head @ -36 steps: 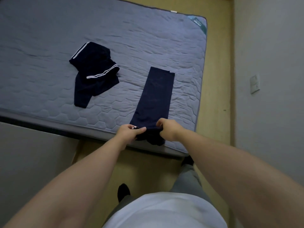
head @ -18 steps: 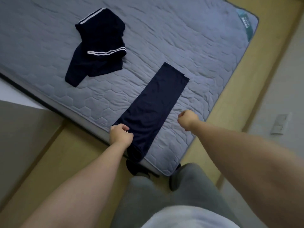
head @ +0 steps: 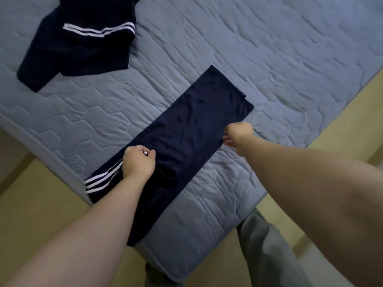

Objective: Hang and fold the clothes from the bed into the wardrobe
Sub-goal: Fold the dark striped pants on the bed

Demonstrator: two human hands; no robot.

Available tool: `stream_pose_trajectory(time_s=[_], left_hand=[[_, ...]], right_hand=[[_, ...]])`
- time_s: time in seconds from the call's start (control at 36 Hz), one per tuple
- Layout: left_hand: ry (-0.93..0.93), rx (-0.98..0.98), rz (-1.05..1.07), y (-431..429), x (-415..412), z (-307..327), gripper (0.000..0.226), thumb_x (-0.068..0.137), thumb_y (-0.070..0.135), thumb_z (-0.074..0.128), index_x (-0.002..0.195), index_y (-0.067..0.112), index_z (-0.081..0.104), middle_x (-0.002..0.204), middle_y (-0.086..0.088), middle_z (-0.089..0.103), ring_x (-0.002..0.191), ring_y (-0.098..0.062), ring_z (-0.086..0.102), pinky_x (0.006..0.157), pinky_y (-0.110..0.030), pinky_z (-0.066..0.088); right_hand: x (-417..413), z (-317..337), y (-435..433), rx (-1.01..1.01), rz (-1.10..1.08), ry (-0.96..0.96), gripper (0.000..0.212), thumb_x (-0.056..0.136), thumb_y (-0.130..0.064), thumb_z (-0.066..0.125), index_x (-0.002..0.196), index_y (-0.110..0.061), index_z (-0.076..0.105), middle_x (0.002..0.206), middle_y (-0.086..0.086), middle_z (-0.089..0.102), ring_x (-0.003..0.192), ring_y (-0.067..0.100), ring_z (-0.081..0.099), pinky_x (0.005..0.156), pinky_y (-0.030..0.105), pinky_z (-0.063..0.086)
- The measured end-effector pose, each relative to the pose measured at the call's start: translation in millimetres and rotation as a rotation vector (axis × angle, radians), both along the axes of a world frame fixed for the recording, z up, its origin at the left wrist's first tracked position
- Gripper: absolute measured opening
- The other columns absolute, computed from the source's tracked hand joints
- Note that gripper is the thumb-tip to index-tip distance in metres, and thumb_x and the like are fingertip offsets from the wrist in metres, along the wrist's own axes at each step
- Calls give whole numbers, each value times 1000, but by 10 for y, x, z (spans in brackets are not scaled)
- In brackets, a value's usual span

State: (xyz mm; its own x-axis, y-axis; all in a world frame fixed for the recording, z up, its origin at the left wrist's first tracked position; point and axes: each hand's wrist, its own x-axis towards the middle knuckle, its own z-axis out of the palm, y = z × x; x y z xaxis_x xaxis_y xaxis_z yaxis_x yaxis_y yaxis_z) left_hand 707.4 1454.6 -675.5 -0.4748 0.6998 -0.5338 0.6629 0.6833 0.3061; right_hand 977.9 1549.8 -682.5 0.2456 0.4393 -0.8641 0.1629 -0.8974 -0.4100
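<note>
Navy trousers (head: 186,129) are laid as a long narrow strip on the mattress (head: 279,59), with the near end draped over its edge. The left border is gripped by the left hand (head: 138,164); the right border is pinched by the right hand (head: 238,134). Cross-folding is judged outstanding. A second garment (head: 78,52) lies crumpled, partly cut off. No wardrobe is shown.

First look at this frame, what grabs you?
A long folded navy garment lies diagonally across the near corner of the blue quilted mattress. The left hand grips it beside its white stripes; the right hand pinches its right edge. A second striped navy garment lies crumpled at upper left.
</note>
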Motion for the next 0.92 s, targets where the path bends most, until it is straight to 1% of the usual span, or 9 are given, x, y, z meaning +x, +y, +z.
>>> stream_pose_trajectory(time_s=[0.11, 0.19, 0.25, 0.33, 0.44, 0.58, 0.67, 0.75, 0.92], left_hand=[[-53, 43, -10, 128, 257, -352, 50, 83, 45, 74, 119, 14, 59, 137, -11, 48, 111, -30, 59, 95, -34, 46], [275, 99, -335, 12, 476, -470, 82, 75, 56, 72, 140, 16, 41, 157, -14, 25, 126, -37, 48, 102, -47, 39], [435, 213, -664, -109, 623, -517, 77, 73, 54, 66, 136, 17, 45, 154, -14, 31, 122, -36, 47, 96, -48, 35], [376, 358, -1108, -308, 815, -648, 41, 74, 34, 74, 109, 18, 61, 126, -6, 58, 104, -29, 54, 82, -43, 37], [406, 144, -1209, -347, 914, -739, 22, 69, 16, 70, 88, 18, 59, 94, -4, 59, 85, -28, 53, 72, -40, 37], [588, -130, -1186, -263, 953, -790, 35, 72, 31, 70, 99, 21, 51, 102, -4, 50, 94, -26, 47, 79, -41, 34], [637, -227, -1170, -233, 978, -774, 32, 84, 35, 60, 111, 19, 55, 113, -6, 51, 106, -29, 46, 87, -45, 35], [658, -304, -1190, -216, 977, -752, 28, 93, 26, 47, 115, 18, 60, 118, -6, 52, 109, -30, 46, 91, -46, 35], [581, -312, -1329, -302, 1013, -687, 29, 93, 19, 41, 111, 18, 65, 112, -5, 55, 103, -28, 50, 92, -45, 35]], right_hand=[[96, -418, 283, 56, -27, -16, 20, 93, -14, 53, 75, -20, 46, 90, 7, 57, 78, 22, 59, 80, 40, 57], [123, -608, 427, 109, -112, -18, 10, 91, -20, 56, 84, -16, 51, 90, 7, 57, 78, 25, 57, 82, 42, 55], [135, -695, 498, 113, -155, -8, 26, 95, -27, 58, 112, -7, 57, 107, 8, 61, 94, 26, 61, 91, 41, 55], [163, -768, 569, 82, -185, 0, 48, 98, -37, 55, 133, -4, 51, 123, 9, 61, 107, 28, 62, 95, 42, 54], [255, -838, 596, 31, -267, 78, 49, 104, -36, 47, 142, -5, 41, 136, 13, 55, 123, 29, 56, 80, 31, 50], [365, -905, 606, 99, -200, -16, 23, 101, -29, 52, 112, -10, 60, 86, 1, 65, 64, 12, 66, 44, 21, 44], [361, -965, 604, 131, -153, -40, 22, 100, -30, 55, 82, -17, 54, 80, 0, 62, 71, 16, 67, 53, 25, 51], [344, -1010, 606, 169, -109, -67, 28, 101, -29, 53, 75, -20, 47, 80, -1, 59, 91, 23, 68, 82, 36, 58], [453, -1021, 565, 185, -114, -108, 27, 99, -26, 55, 74, -20, 49, 75, 3, 62, 83, 27, 70, 70, 37, 58]])
